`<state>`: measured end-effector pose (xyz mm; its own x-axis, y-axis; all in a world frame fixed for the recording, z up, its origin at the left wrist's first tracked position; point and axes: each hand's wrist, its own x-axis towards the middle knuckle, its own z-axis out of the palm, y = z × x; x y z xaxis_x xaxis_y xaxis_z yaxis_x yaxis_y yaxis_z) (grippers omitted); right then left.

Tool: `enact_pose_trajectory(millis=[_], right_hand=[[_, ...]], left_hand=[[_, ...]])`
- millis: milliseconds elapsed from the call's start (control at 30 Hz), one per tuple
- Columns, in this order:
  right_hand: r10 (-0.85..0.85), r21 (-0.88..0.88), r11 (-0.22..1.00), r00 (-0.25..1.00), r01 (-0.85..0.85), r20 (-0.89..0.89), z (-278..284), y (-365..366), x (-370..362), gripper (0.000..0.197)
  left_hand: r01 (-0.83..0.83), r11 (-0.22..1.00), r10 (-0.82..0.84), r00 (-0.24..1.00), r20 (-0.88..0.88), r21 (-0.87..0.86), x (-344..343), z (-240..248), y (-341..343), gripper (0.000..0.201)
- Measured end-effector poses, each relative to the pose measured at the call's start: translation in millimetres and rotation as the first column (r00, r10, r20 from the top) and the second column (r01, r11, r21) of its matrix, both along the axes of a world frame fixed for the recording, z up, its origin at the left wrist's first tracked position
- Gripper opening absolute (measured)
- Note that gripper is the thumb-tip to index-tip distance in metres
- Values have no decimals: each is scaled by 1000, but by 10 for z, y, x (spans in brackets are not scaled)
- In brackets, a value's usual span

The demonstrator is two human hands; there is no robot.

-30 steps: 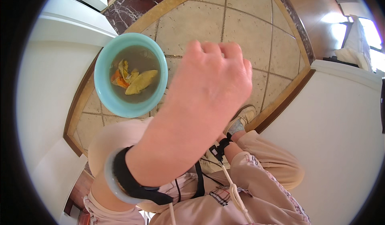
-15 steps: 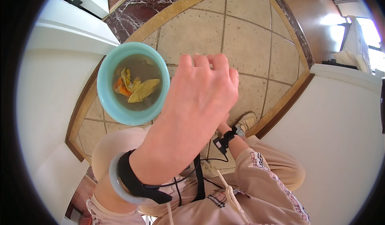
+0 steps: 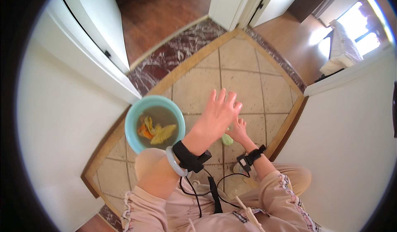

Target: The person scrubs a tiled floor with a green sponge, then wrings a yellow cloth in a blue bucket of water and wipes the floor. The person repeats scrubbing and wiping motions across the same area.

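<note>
My left hand (image 3: pixel 218 115) reaches forward over the middle of the floor, its fingers spread, with nothing seen in them. Just beyond its thumb side, partly covered by it, is my right hand (image 3: pixel 237 131). The right hand's fingers appear curled round a small light green thing (image 3: pixel 227 139), whose kind I cannot make out. To the left of both hands a light blue basin (image 3: pixel 178 108) stands on the tiles. It holds murky water, in which yellow cloths (image 3: pixel 163 134) and an orange piece (image 3: pixel 143 132) lie bunched.
Tiled floor (image 3: pixel 198 83) spreads ahead, bordered by a dark marbled strip (image 3: pixel 165 62). White walls rise at left and right (image 3: pixel 339 137). A white door (image 3: pixel 97 21) stands at the left. Black straps and cables (image 3: pixel 213 192) hang between my forearms.
The view has shifted, showing more of the doorway ahead. My left hand has lowered away from the camera with its fingers spread. My right hand and the light green thing have come into sight.
</note>
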<state>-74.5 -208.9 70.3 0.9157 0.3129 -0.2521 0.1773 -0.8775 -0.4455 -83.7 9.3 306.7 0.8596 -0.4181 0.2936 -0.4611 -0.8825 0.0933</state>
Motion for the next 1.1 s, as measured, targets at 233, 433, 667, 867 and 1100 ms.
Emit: enact_pose_trajectory(millis=[233,433,667,867,1100], right_hand=[[150,410,890,977,-200,150,1806,207,-157,47],[223,525,837,973,-156,-65,2490,5,-812,39],[218,611,775,976,-158,-25,2365,-32,-1160,32],[416,683,633,905,-363,96,2612,413,-1626,25],[633,447,416,605,-792,483,2382,862,-2483,15]], left_hand=[[204,860,-203,978,53,-468,-586,722,-80,40],[70,819,-32,997,77,-570,-1826,1922,448,36],[-501,826,411,848,-334,-258,-3026,872,1659,26],[-778,572,-116,237,-964,-260,-4368,-831,1618,30],[-806,530,-141,224,-964,-264,-4598,-868,1348,39]])
